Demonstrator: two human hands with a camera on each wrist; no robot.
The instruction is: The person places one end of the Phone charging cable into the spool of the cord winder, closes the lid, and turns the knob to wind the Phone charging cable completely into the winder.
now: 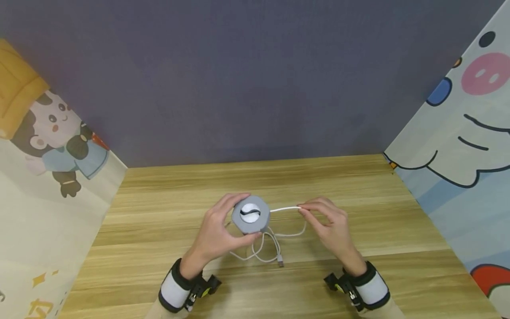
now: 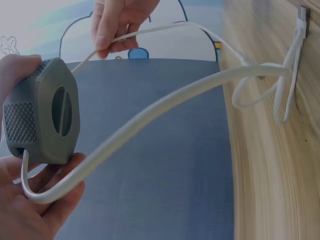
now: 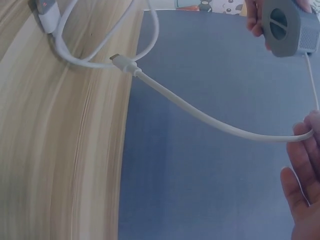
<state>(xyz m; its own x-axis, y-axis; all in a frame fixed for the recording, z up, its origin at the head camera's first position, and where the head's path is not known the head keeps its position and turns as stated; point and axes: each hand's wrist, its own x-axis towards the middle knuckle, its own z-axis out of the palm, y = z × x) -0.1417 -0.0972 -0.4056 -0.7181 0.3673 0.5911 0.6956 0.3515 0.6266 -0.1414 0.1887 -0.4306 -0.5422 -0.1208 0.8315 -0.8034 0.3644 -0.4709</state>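
While my left hand (image 1: 217,228) grips the grey cable winder (image 1: 250,217) by its edges, thumb along the near side and forefinger along the far one, my right hand (image 1: 330,223) pinches the white USB cable (image 2: 150,112) between thumb and fingertips. I hold the winder off the wooden tabletop (image 1: 159,199), its round-centred face turned up towards me; its outline is faceted, and one side wall has a raised diamond texture. From its right side a short stretch of cable runs almost straight to my right fingers. Beyond them, the cable sweeps down and back to a small metal-tipped plug (image 3: 125,64), whose exact type I cannot tell.

Out of the slot on the winder's other side, close to my left palm, a second length of cable bends round and drops to loose loops below the winder. The USB-A plug (image 1: 280,261) lies on the tabletop beside those loops, between my two forearms and nearer to me than the winder.

I wear a white-and-black band on each wrist. Behind the tabletop stands a dark blue-grey panel (image 1: 255,79); a cartoon monkey (image 1: 59,133) decorates the wall on my left, and a pink snout (image 1: 486,73) shows on the right-hand wall.
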